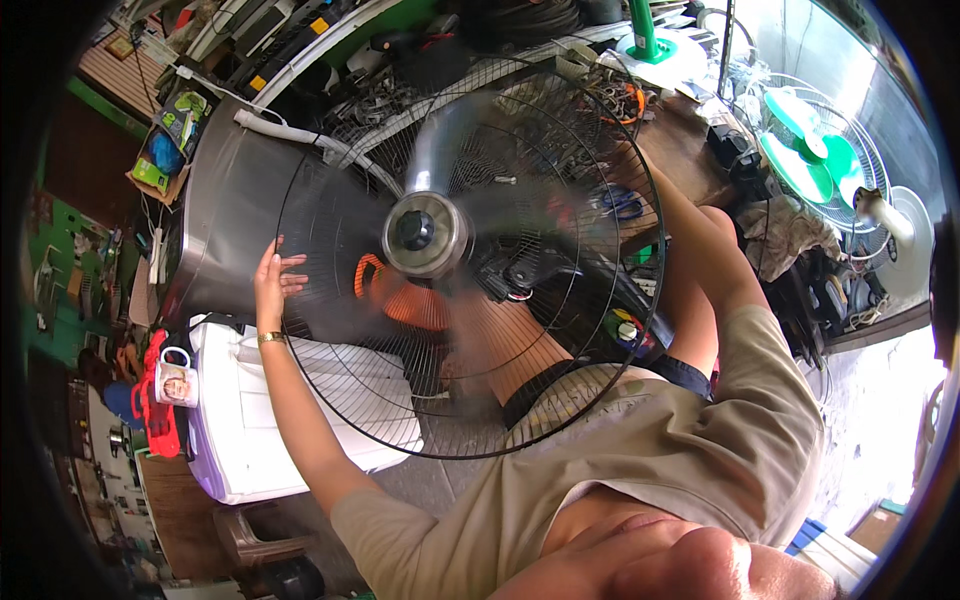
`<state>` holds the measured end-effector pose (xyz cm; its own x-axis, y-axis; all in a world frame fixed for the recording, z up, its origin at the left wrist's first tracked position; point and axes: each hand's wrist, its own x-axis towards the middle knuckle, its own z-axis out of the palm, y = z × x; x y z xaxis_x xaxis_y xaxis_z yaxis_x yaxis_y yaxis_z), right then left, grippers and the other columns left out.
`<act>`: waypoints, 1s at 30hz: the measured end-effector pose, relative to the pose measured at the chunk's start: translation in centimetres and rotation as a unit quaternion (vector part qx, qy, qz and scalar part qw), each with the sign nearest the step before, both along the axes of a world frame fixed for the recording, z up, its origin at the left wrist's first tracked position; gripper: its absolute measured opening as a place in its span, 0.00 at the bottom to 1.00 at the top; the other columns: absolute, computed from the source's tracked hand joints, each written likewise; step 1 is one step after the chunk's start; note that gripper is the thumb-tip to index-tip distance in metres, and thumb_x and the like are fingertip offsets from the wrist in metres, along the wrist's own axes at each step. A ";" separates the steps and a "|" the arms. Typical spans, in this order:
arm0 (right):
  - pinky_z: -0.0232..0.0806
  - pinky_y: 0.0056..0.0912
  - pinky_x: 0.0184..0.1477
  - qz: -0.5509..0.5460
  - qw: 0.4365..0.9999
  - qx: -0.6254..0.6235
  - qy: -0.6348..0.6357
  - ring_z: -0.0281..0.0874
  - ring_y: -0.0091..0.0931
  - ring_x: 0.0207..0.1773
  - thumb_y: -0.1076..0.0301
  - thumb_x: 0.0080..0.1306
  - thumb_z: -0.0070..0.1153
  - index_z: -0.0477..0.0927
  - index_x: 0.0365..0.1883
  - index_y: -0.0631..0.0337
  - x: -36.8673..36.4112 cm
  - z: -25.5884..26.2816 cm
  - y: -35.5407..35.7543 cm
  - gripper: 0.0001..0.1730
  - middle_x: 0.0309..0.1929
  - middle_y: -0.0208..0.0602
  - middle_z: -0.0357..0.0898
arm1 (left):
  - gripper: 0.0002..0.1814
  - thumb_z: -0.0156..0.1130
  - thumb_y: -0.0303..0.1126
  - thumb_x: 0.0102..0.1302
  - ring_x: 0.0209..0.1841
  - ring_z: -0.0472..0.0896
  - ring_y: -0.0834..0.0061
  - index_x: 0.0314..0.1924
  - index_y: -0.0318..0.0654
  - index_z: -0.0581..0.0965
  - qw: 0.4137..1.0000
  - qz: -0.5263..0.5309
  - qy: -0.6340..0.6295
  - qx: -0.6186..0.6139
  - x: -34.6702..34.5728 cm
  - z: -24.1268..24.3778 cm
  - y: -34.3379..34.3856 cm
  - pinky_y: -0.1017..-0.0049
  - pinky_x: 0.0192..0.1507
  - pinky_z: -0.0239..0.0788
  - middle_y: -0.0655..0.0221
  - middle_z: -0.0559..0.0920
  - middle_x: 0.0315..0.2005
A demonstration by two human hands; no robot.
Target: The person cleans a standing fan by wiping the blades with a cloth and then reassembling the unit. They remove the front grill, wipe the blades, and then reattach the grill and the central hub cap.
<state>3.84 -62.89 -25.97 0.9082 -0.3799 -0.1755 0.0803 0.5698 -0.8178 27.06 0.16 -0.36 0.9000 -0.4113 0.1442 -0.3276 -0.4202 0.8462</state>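
A large fan with metal blades, its hub (425, 234) near the middle of the view, stands before me inside a black wire guard (480, 454). The blades are blurred. At the guard's left edge my left hand (279, 279), with a watch on the wrist, is raised with fingers apart and holds nothing. My right hand (628, 159) is at the guard's upper right edge, partly behind the wires; whether it grips anything cannot be told. Behind the wires lie blue-handled scissors (621, 202) and a dark motor or bracket part (510, 277).
A white container (255, 435) with a mug (176, 379) beside it is at left. A curved metal panel (225, 187) stands behind the left hand. At right are a fan with green blades (814, 150), a crumpled cloth (784, 229) and a cluttered wooden bench (679, 150).
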 end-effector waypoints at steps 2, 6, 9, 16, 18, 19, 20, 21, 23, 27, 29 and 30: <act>0.76 0.51 0.36 -0.042 0.994 0.067 0.075 0.82 0.46 0.42 0.66 0.61 0.44 0.74 0.47 0.72 -1.7 1.9 -0.1 0.21 0.46 0.62 0.79 | 0.28 0.45 0.48 0.77 0.27 0.86 0.74 0.71 0.45 0.64 1.000 -0.001 0.012 -0.006 0.3 0.1 0.6 0.82 0.23 0.76 0.57 0.86 0.43; 0.65 0.61 0.62 -0.083 0.992 0.070 0.058 0.75 0.52 0.59 0.66 0.61 0.39 0.61 0.67 0.65 -6.5 4.5 -1.3 0.33 0.63 0.56 0.73 | 0.28 0.45 0.49 0.77 0.28 0.86 0.74 0.71 0.45 0.64 1.000 0.018 0.018 0.004 0.8 -0.1 2.6 0.83 0.24 0.76 0.57 0.85 0.43; 0.64 0.61 0.63 -0.098 0.993 0.062 0.032 0.74 0.52 0.61 0.67 0.61 0.40 0.61 0.67 0.61 -8.7 4.7 -2.3 0.33 0.64 0.54 0.71 | 0.28 0.45 0.49 0.77 0.27 0.85 0.75 0.71 0.45 0.64 0.999 0.036 0.014 0.001 0.9 -0.7 4.1 0.83 0.23 0.75 0.57 0.85 0.43; 0.70 0.60 0.59 -0.131 0.990 0.009 0.046 0.77 0.56 0.55 0.64 0.68 0.43 0.55 0.66 0.58 -9.4 2.7 -4.4 0.29 0.62 0.57 0.73 | 0.27 0.45 0.46 0.78 0.26 0.84 0.77 0.71 0.45 0.63 0.998 0.051 0.027 -0.034 0.2 -1.3 6.2 0.84 0.24 0.76 0.58 0.85 0.42; 0.73 0.58 0.55 -0.152 0.986 -0.022 0.062 0.78 0.56 0.53 0.60 0.69 0.49 0.60 0.62 0.60 -9.3 2.5 -5.0 0.27 0.60 0.57 0.74 | 0.27 0.46 0.47 0.78 0.26 0.84 0.77 0.71 0.44 0.63 0.996 0.078 0.024 -0.024 0.0 -1.1 6.4 0.84 0.24 0.76 0.57 0.85 0.43; 0.74 0.57 0.53 -0.178 0.980 -0.041 0.082 0.79 0.56 0.52 0.58 0.69 0.53 0.62 0.61 0.61 -9.3 2.6 -5.3 0.27 0.59 0.57 0.74 | 0.27 0.46 0.47 0.77 0.26 0.84 0.77 0.71 0.44 0.64 0.998 0.063 0.021 -0.023 -0.1 -1.0 6.5 0.84 0.24 0.76 0.57 0.85 0.43; 0.76 0.50 0.47 -0.209 0.972 -0.023 0.104 0.82 0.49 0.45 0.58 0.67 0.60 0.69 0.54 0.61 -9.4 2.8 -5.5 0.24 0.55 0.53 0.76 | 0.27 0.46 0.47 0.77 0.26 0.84 0.77 0.71 0.43 0.64 0.998 0.065 0.017 -0.019 -0.2 -0.9 6.5 0.83 0.24 0.76 0.58 0.85 0.43; 0.73 0.50 0.51 -0.297 0.926 -0.182 0.146 0.80 0.48 0.48 0.57 0.66 0.61 0.69 0.57 0.60 -9.3 3.2 -5.5 0.26 0.54 0.52 0.76 | 0.28 0.46 0.47 0.77 0.26 0.84 0.77 0.71 0.43 0.64 0.998 0.061 0.005 -0.015 -0.2 -0.8 6.6 0.83 0.24 0.76 0.58 0.85 0.43; 0.67 0.48 0.57 -0.425 0.756 -0.450 0.215 0.76 0.46 0.54 0.57 0.64 0.64 0.69 0.60 0.57 -9.1 4.5 -5.4 0.30 0.53 0.50 0.75 | 0.27 0.46 0.48 0.77 0.26 0.84 0.77 0.70 0.42 0.65 0.997 0.074 0.016 -0.017 -0.4 -0.8 6.6 0.83 0.25 0.76 0.58 0.86 0.43; 0.64 0.47 0.59 -0.352 0.512 -0.781 0.054 0.72 0.41 0.58 0.66 0.57 0.66 0.82 0.48 0.53 -7.1 7.7 -4.6 0.19 0.51 0.39 0.77 | 0.27 0.46 0.47 0.77 0.26 0.84 0.78 0.70 0.43 0.66 0.997 0.074 0.022 -0.012 -0.2 -1.0 6.1 0.84 0.25 0.76 0.58 0.86 0.43; 0.67 0.47 0.54 -0.140 0.486 -0.862 0.032 0.73 0.38 0.55 0.66 0.58 0.63 0.84 0.42 0.51 -4.3 8.5 -4.2 0.12 0.47 0.33 0.80 | 0.26 0.46 0.47 0.77 0.26 0.84 0.78 0.70 0.43 0.66 0.997 0.074 0.024 -0.005 0.1 -1.1 5.8 0.84 0.25 0.76 0.59 0.86 0.43; 0.68 0.45 0.53 -0.057 0.469 -0.878 0.071 0.73 0.36 0.54 0.64 0.59 0.63 0.85 0.40 0.50 -3.0 8.4 -4.1 0.10 0.45 0.31 0.80 | 0.26 0.46 0.47 0.77 0.26 0.84 0.79 0.70 0.44 0.66 0.997 0.078 0.021 -0.006 0.2 -1.2 5.6 0.84 0.25 0.76 0.59 0.86 0.43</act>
